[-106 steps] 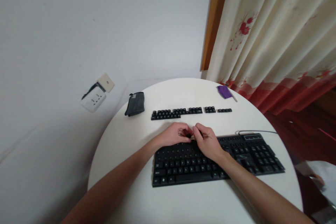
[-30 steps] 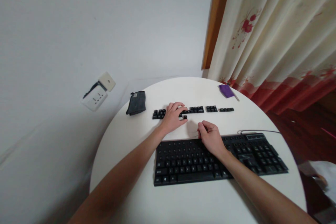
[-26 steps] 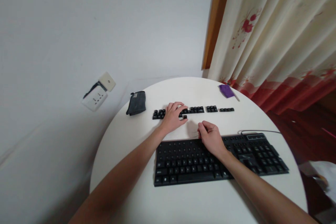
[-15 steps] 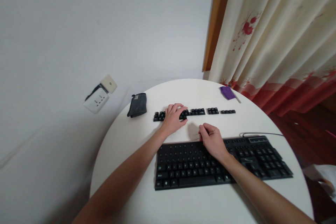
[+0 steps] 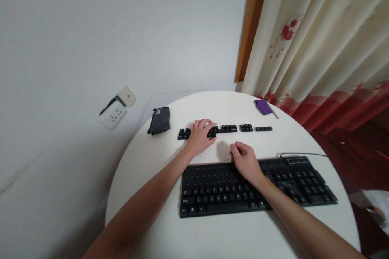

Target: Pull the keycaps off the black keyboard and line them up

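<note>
My left hand (image 5: 200, 135) rests over a row of loose black keycaps (image 5: 229, 129) on the table, its fingers spread and thumb apart. Some keycaps are hidden beneath it. My right hand (image 5: 244, 158) is closed at the top edge of a black keyboard (image 5: 231, 207). From its fingers sticks a thin, wire-like tool (image 5: 226, 155), too fine to make out exactly. Bare switch posts show on the keyboard's upper left rows, while the lower rows still carry their caps.
A dark zip pouch (image 5: 160, 120) lies at the round white table's (image 5: 209, 101) left edge. Toward the back right is a purple cloth flag (image 5: 263, 107) on a stick. The keyboard cable (image 5: 300, 154) runs off to the right. A wall socket (image 5: 113, 115) is at left, a curtain (image 5: 316, 48) at right.
Both hands and the things on the table look the same; only the camera view has shifted very slightly.
</note>
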A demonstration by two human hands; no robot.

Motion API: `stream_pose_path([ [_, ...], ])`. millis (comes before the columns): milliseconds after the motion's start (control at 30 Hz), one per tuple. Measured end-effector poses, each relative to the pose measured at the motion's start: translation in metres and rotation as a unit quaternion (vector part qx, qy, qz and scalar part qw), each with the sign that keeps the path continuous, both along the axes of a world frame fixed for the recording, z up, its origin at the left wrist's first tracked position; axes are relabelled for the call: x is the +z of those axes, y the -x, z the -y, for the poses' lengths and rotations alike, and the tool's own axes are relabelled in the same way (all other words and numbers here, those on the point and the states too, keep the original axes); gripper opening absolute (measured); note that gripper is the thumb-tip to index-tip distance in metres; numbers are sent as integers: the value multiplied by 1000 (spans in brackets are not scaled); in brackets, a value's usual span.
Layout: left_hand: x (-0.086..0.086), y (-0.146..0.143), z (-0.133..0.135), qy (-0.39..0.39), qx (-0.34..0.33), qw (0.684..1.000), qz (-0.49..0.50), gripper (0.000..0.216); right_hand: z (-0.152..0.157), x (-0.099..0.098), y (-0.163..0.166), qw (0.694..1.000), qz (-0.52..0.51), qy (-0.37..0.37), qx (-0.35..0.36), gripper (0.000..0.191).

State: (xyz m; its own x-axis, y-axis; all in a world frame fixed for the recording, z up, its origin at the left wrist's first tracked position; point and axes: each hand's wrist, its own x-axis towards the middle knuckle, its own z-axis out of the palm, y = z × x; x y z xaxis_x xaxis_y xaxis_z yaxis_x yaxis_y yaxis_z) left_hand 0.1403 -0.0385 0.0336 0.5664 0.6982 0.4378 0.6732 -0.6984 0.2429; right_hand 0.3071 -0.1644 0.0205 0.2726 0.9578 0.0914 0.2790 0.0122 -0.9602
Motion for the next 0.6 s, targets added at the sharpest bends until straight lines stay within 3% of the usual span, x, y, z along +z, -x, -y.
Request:
stream_pose_path([
  [600,-1,1,1,-1,8,1000,3,50,0,1,0,1000,1,6,-1,41],
])
